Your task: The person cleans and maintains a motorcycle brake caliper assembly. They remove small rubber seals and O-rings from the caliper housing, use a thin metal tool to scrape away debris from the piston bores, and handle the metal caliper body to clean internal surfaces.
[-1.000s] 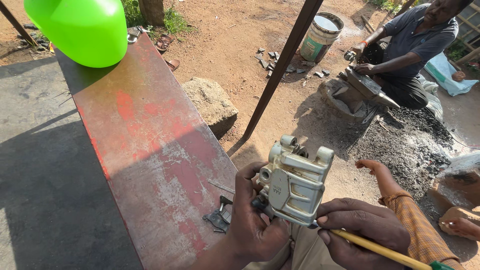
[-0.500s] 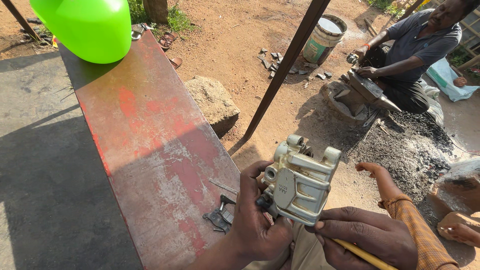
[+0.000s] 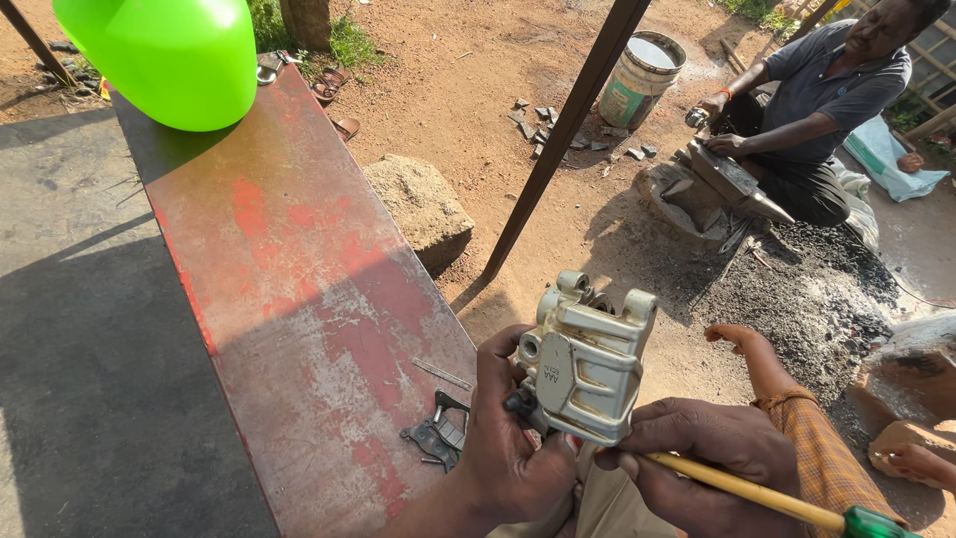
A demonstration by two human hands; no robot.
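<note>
Head view, looking down: you hold one pale metal brake caliper just off the near right edge of the red worktop. Your left hand wraps the caliper's left and lower side, its grip clamped on the casting, thumb up along the left face. Your right hand sits just right of and below the caliper, its grip closed around one yellow-shafted screwdriver with a green handle; the shaft runs from the lower right corner up-left toward the underside of the caliper, where the tip is hidden behind the fingers. The caliper stands upright, long axis roughly vertical and tilted slightly right, its two rounded lugs pointing up and away from you, its flat back facing the camera.

On the worktop, left of the caliper, lie one small cluster of dark metal clips and one thin metal pin, near each other but apart. At the far end of the worktop, well away from the caliper, stands one bright green plastic container.

Beyond the caliper on the dirt ground: one stone, one slanting dark pole, one bucket. One other person sits up-right of the caliper. A second person's arm in an orange checked sleeve reaches in just right of the caliper.
</note>
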